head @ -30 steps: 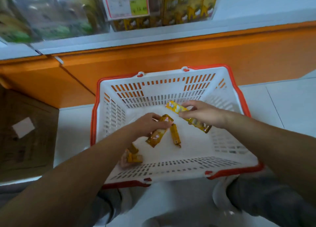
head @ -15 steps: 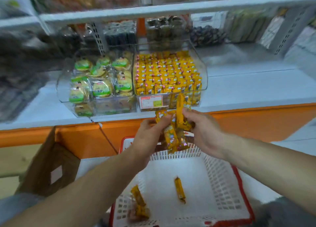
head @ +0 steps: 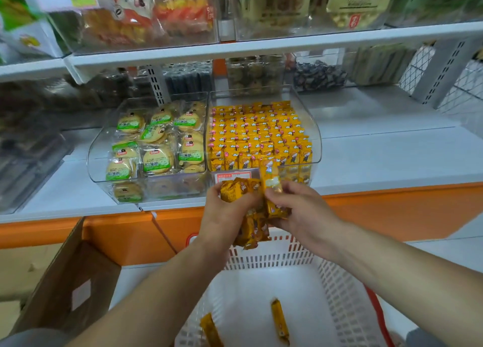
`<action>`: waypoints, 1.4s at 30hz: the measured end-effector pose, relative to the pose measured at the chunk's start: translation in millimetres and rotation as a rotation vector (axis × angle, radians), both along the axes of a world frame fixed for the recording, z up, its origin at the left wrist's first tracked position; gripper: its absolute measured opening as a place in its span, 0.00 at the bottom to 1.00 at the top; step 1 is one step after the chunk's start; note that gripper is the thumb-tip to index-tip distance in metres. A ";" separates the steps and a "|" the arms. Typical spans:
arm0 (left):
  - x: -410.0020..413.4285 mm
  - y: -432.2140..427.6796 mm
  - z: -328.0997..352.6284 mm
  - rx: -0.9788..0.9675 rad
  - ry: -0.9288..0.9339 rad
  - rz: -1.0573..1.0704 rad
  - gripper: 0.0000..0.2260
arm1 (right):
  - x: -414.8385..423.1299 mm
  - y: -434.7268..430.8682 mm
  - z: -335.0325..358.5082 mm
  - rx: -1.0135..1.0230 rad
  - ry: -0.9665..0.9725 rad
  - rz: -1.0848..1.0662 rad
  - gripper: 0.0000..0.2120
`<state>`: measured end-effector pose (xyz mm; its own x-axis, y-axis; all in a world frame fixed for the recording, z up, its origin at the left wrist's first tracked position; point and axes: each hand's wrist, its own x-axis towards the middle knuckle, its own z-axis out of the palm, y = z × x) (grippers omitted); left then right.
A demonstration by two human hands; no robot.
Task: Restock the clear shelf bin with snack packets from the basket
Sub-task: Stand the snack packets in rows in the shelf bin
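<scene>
Lifted snack packets (head: pixel 236 191): glossy, yellow, crinkled.

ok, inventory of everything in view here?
clear plastic shelf bin: one, transparent, lower shelf centre.
yellow snack packets: many rows, yellow, nearly filling that bin.
clear bin of green-labelled round biscuits: one, transparent, beside it, left.
white slotted plastic basket: one, white with red rim, below the shelf.
loose yellow packets: two visible, yellow, basket floor.
brown cardboard box: one, brown, left of basket.
bagged snacks: several, mixed colours, top shelf, blurred.
held yellow packets: a bunch, yellow, in front of the bin.
left hand: one, grips the bunch.
right hand: one, pinches an upright yellow packet.
</scene>
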<state>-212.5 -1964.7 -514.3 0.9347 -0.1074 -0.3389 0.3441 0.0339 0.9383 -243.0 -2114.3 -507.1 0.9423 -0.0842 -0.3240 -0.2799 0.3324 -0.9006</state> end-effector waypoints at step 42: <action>38.9 0.4 33.5 -0.045 -0.118 -0.168 0.25 | 75.7 -132.9 38.3 -1.599 -0.462 0.138 0.16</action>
